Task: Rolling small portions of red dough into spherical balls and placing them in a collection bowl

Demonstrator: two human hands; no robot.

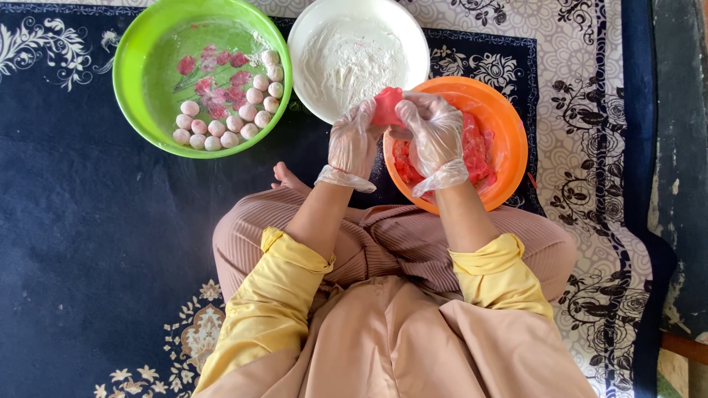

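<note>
Bright, even daylight, perhaps from above; shadows are soft and short. The picture is sharp throughout, with mild glare on the green bowl (133, 74) rim and little edge distortion.

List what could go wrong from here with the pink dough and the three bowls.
1. The pink dough piece is pinched between the left hand and right hand over the gap between the white flour bowl and the orange bowl; a slip might drop it on the carpet.
2. The loose plastic gloves could stick to the dough.
3. The balls crowded in the green bowl may stick together.
</note>
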